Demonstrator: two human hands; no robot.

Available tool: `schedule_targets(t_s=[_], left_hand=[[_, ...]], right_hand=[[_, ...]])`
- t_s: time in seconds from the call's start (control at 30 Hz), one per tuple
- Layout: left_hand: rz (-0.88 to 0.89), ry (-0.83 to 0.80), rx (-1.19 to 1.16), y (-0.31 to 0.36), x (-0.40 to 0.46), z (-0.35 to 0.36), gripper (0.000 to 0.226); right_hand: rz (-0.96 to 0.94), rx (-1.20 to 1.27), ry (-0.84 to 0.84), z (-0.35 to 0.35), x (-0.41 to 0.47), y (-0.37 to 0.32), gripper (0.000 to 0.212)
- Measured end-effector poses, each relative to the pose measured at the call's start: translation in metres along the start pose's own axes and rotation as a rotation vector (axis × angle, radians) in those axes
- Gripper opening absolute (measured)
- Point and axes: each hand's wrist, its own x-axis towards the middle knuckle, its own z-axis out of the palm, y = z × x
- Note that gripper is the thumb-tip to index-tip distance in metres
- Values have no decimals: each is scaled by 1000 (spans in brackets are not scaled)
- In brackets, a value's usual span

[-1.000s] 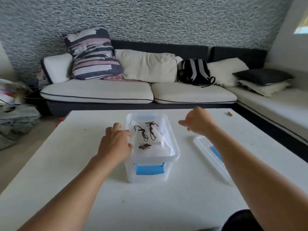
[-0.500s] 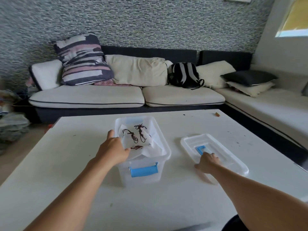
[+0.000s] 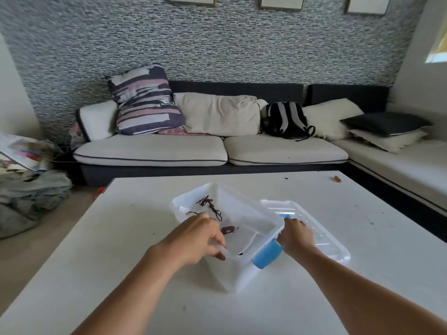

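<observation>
— Where's the clear box (image 3: 232,274)?
— Between the two hands. The left hand (image 3: 200,238) pinches its near rim; the right hand (image 3: 296,235) curls round the lid (image 3: 324,238) just beside it.

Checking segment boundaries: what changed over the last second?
The right hand came down from mid-air onto the lid, grips its edge and has drawn it left against the box. The left hand slid from the box's left rim to its near corner and grips it; the box has turned, blue latch now facing near-right. The cloth stays inside; the lid is still off.
</observation>
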Motion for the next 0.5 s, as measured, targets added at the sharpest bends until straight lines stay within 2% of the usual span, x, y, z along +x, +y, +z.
schedule_targets(t_s=[0.17, 0.23, 0.27, 0.37, 0.5], left_hand=[[110, 25, 105, 43, 8, 21, 44], [91, -55, 95, 43, 13, 27, 70], [61, -133, 98, 45, 15, 28, 72], [-73, -271, 206, 55, 21, 25, 44], [-162, -261, 236, 57, 29, 29, 50]], right_hand=[[4, -27, 16, -9, -2, -7, 7], [30, 16, 23, -11, 0, -7, 7], [44, 44, 26, -12, 1, -8, 7], [82, 143, 84, -21, 5, -10, 5], [138, 324, 257, -53, 13, -17, 16]])
